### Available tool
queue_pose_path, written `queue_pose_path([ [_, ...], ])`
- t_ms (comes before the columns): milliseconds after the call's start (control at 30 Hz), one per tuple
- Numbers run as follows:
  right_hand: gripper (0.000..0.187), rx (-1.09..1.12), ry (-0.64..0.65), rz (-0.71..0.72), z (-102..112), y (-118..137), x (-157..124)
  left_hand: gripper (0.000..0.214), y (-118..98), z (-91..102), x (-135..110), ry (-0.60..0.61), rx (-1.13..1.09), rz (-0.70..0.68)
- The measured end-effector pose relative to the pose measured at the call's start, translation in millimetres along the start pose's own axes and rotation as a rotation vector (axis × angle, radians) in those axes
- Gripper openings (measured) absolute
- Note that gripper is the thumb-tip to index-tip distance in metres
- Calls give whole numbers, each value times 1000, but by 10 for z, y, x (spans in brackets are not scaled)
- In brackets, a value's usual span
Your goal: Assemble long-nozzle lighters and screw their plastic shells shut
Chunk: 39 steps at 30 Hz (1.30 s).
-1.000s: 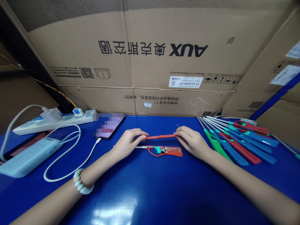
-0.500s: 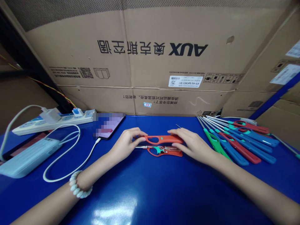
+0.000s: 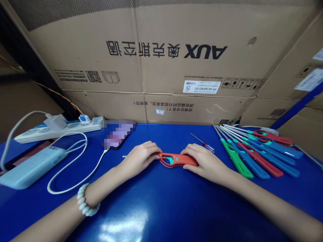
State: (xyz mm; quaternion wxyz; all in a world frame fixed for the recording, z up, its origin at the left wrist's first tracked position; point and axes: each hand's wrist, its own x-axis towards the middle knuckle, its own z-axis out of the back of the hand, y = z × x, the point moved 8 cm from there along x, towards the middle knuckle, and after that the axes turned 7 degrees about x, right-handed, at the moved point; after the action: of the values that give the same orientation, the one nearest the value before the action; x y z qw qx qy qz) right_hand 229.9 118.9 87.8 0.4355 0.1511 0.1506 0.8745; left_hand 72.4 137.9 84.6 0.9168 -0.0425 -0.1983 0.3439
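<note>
A red long-nosed lighter (image 3: 176,160) with a teal trigger lies flat on the blue table (image 3: 161,208), at its middle. My left hand (image 3: 141,158) presses on the lighter's left end, fingers curled over it. My right hand (image 3: 202,159) covers its right end, fingers bent down onto the red shell. The metal nozzle is hidden under my left hand, except for a tip poking out at the left. A small screwdriver (image 3: 203,142) lies just behind my right hand.
Several red, blue and green lighters (image 3: 254,149) lie fanned out at the right. A phone (image 3: 117,134), a power bank (image 3: 30,168), a white cable (image 3: 73,174) and a power strip (image 3: 58,129) sit at the left. Cardboard boxes (image 3: 161,64) wall the back.
The red shell half that both hands held above the open lighter has come down onto it. Both hands now press on the closed lighter. The screwdriver behind my right hand is uncovered.
</note>
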Motion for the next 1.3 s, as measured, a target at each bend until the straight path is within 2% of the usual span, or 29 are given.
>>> queue_pose_path([
  [133,24,25,30,-2,-40,-37,8,12,-9,-12,1,24,22,19],
  [500,19,95,23,-8,-84,-108,3,12,19,-46,5,20,-21,60],
  [1300,22,94,41,-19,-100,-126,17,7,29,-59,9,61,-64,86],
])
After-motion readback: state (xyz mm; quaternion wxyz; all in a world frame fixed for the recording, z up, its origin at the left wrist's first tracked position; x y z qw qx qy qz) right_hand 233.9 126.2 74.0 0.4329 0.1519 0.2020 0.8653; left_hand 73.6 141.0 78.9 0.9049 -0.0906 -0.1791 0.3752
